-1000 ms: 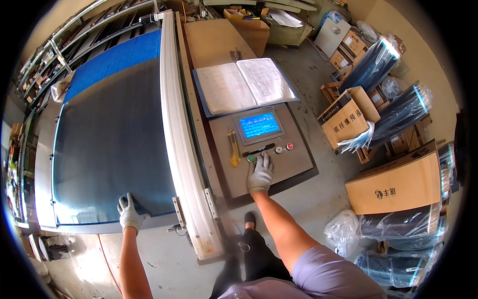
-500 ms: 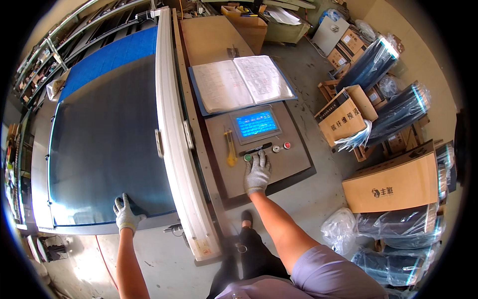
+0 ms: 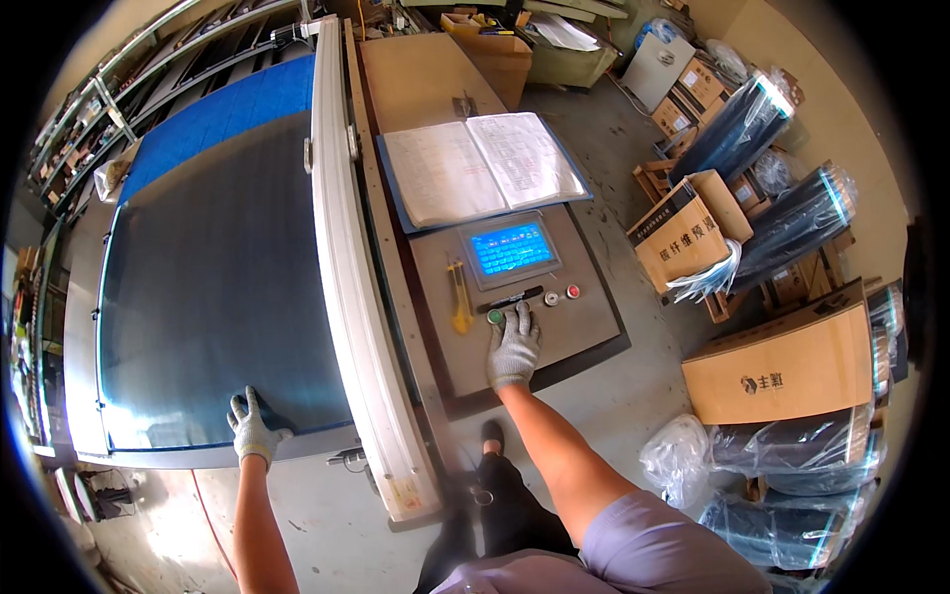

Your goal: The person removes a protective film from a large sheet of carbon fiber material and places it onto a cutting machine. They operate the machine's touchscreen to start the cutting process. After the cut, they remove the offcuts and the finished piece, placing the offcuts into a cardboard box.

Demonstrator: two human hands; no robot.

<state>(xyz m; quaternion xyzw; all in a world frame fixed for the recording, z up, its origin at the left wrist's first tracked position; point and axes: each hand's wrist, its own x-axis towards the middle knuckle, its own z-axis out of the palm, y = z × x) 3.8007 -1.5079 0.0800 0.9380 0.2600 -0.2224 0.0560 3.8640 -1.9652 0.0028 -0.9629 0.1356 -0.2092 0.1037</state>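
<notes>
My left hand [image 3: 256, 428], in a pale knitted glove, lies with fingers apart on the near edge of a dark, smooth sheet [image 3: 218, 287]. That sheet is spread over a blue-topped machine table. My right hand [image 3: 515, 348], gloved the same way, rests on a grey control panel [image 3: 584, 332] with its fingers stretched out. Its fingertips are beside a green button [image 3: 495, 317] and just below a black marker [image 3: 524, 297]; whether they press the button I cannot tell. A yellow cutter knife [image 3: 460, 295] lies left of that button.
A long white beam [image 3: 351, 297] spans the table, with a small metal carriage [image 3: 352, 144] on it. Beyond the lit blue screen [image 3: 511, 248] lies an open notebook [image 3: 485, 163]. Cardboard boxes [image 3: 782, 346] and plastic-wrapped dark rolls [image 3: 732, 124] stand at the right.
The carriage parts on the white beam have slid away from me, toward its far end. Both hands stay in practically the same place.
</notes>
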